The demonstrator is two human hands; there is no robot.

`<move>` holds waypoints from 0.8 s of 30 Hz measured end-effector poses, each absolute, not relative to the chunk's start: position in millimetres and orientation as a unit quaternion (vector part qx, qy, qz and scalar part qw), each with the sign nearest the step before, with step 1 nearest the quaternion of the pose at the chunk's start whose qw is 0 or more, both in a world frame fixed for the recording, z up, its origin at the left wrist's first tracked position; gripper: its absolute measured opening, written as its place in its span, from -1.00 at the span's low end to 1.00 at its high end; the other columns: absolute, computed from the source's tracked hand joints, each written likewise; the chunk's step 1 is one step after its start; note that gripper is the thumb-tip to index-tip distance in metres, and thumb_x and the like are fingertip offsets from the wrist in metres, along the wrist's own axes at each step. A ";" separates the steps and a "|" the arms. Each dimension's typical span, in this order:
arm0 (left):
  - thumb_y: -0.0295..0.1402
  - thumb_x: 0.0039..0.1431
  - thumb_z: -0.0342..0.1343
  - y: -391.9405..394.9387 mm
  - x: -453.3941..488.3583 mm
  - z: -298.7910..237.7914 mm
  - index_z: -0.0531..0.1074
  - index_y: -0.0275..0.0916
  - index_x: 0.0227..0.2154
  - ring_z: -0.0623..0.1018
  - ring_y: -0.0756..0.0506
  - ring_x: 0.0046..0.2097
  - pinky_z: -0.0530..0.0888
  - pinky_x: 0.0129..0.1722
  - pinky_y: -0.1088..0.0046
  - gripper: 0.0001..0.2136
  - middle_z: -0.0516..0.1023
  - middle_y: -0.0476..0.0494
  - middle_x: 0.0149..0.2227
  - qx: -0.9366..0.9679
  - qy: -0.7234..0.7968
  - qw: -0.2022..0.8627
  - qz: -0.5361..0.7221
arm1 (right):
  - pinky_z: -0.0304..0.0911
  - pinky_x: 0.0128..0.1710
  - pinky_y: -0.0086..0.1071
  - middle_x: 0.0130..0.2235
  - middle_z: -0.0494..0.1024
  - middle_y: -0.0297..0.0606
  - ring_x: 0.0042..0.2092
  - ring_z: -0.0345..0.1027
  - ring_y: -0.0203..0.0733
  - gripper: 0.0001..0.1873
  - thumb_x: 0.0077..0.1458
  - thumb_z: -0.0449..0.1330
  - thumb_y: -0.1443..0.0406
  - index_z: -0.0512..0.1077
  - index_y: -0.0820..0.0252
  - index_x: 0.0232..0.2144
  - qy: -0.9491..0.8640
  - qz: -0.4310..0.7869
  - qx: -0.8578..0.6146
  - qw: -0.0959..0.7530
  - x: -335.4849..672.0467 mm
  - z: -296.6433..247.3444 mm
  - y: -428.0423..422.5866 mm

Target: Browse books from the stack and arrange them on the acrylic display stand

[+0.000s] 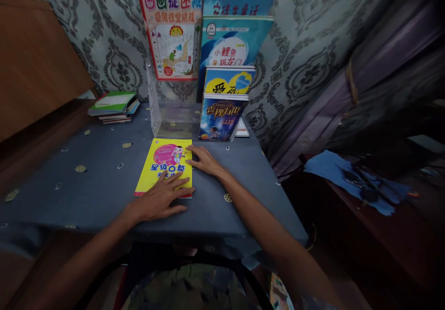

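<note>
A yellow workbook (148, 175) with a pink circle and a cartoon figure on its cover lies flat on the table before me. Across its lower edge rests my left hand (162, 199), palm down with the fingers spread. My right hand (205, 161) is at the book's upper right edge, its fingers apart and their tips touching the cover. Just behind the book stands a clear acrylic rack (155, 115). Its right column holds a dark blue book (222, 117), a yellow and blue book (227, 82) and teal books (232, 34) above; a red-bordered picture book (177, 53) leans at upper left.
A stack of books (116, 104) with a green one on top sits at the table's back left. The table (97, 185) has a dark blue cloth. A patterned curtain (306, 46) hangs behind; at right, blue cloth (330, 166) lies on a dark red surface.
</note>
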State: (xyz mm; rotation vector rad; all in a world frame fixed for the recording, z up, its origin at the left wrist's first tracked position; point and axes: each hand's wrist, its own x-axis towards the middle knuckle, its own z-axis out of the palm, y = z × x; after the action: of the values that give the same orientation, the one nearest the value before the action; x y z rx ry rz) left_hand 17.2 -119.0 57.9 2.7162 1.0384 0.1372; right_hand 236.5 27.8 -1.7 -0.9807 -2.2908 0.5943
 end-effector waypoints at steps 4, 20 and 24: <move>0.00 0.36 -0.06 -128.3 18.2 63.0 0.35 0.01 0.19 0.18 -0.29 0.37 -0.01 0.35 -0.16 -0.57 0.34 -0.14 0.29 0.921 0.368 0.119 0.045 | 0.20 0.22 -0.06 0.15 0.50 -0.08 0.21 0.32 -0.02 -0.54 0.19 0.26 0.21 0.42 0.14 0.13 -0.851 0.201 -0.375 0.307 236.1 0.2 24.4; -0.27 0.42 -0.21 -147.2 -33.6 55.8 0.48 -0.20 -0.34 0.56 -0.20 -0.19 0.34 0.12 -0.03 -0.63 0.56 -0.20 -0.29 0.870 0.487 -0.062 0.041 | 0.34 -0.07 -0.23 -0.18 0.67 -0.15 -0.14 0.50 -0.09 -0.72 0.21 0.16 0.32 0.59 0.17 -0.08 -0.862 0.189 -0.362 0.299 223.8 24.2 -0.6; -0.42 0.36 -0.20 -135.9 -42.9 65.0 0.43 -0.15 -0.07 0.56 -0.22 -0.07 0.34 0.12 0.00 -0.71 0.57 -0.22 -0.08 0.852 0.515 -0.087 0.021 | 0.34 -0.13 -0.29 -0.21 0.67 -0.16 -0.17 0.51 -0.10 -0.72 0.20 0.16 0.33 0.59 0.18 -0.08 -0.861 0.192 -0.367 0.294 219.3 27.9 -6.2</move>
State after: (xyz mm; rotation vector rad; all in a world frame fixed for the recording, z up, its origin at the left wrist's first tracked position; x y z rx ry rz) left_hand -42.9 -135.9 65.0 2.8365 1.7156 0.0686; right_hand 219.3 -6.2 27.9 -0.9777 -2.2934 0.5119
